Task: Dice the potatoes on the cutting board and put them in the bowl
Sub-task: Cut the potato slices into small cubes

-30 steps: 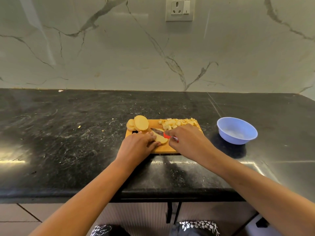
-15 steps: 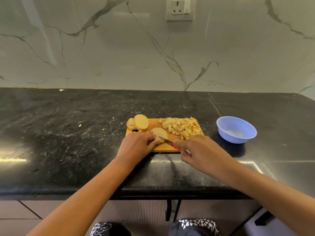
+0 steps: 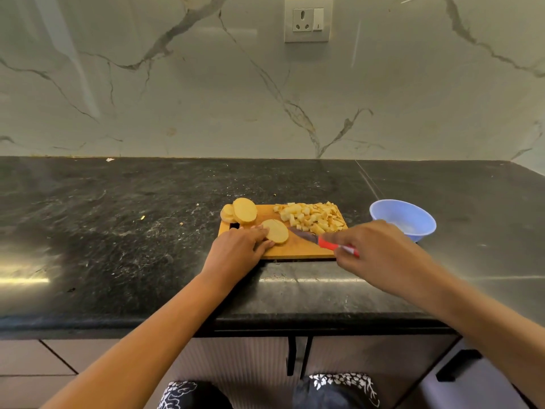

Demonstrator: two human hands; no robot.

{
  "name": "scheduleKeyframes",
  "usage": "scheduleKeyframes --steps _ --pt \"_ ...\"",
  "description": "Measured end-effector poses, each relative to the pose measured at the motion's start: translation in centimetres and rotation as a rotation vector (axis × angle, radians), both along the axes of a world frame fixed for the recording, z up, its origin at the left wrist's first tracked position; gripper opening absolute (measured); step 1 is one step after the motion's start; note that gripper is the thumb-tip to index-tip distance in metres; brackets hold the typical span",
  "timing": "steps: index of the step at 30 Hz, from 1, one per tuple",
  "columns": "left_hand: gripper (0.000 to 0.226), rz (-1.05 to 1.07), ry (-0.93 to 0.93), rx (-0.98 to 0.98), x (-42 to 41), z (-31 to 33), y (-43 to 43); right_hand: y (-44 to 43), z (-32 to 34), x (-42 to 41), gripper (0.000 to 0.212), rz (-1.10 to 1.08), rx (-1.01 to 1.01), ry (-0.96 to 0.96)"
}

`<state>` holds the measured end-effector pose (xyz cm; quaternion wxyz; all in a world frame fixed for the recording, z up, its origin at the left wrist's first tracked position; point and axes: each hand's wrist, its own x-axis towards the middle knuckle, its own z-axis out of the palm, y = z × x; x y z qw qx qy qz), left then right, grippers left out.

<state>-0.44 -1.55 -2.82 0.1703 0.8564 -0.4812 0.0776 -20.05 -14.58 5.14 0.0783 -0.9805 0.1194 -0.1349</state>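
Black stone counter (image 3: 118,231), a person standing at it with both forearms out. Wooden cutting board (image 3: 298,250) under both sets of fingers. Blue bowl (image 3: 402,218) just beyond the right hand's (image 3: 380,255) knuckles, off the board's right end; nothing visible in it.

Left hand (image 3: 236,252) low on the board's left half, fingers nearly straight, tips pressing the left edge of one potato slice (image 3: 275,230). Right hand curled tight round the red handle of a knife (image 3: 306,236).

Diced pile (image 3: 309,218): ahead of the right fingers, at the far side of the board. Stack of uncut slices (image 3: 241,211): just ahead of the left fingertips, far left corner.

The slice lies flat, an oval, long axis slanting far-left to near-right. Blade runs out leftward from the right fingers, point close by the slice's right edge; touching or not, cannot tell.

Judgement: the slice sits between fingertips and blade, left hand nearer. Next cut needs the edge over the slice, clear of those fingertips
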Motion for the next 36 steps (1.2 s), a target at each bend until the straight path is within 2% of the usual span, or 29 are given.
scheduleKeyframes --steps 8,16,20,24,30,36 --pt "0.040 -0.028 -0.050 0.015 -0.3 -0.5 0.6 0.4 -2.2 5.5 0.040 0.033 0.022 -0.055" --pt "0.039 -0.035 -0.055 -0.024 -0.1 -0.8 0.5 0.7 -3.0 7.1 0.040 0.041 0.006 0.000" --pt "0.039 -0.040 -0.069 -0.024 0.0 -0.9 0.5 1.1 -3.5 8.0 0.035 0.045 -0.074 0.037" --pt "0.039 -0.039 -0.059 -0.020 0.3 -1.1 0.3 1.3 -3.6 6.4 0.033 0.068 -0.098 0.102" --pt "0.038 -0.049 -0.046 -0.018 0.3 -1.2 0.3 1.5 -3.9 2.0 0.046 0.047 -0.035 0.116" --pt "0.035 -0.098 -0.101 0.038 0.4 -0.1 0.3 0.5 -3.0 -0.8 0.038 0.049 0.007 0.064"
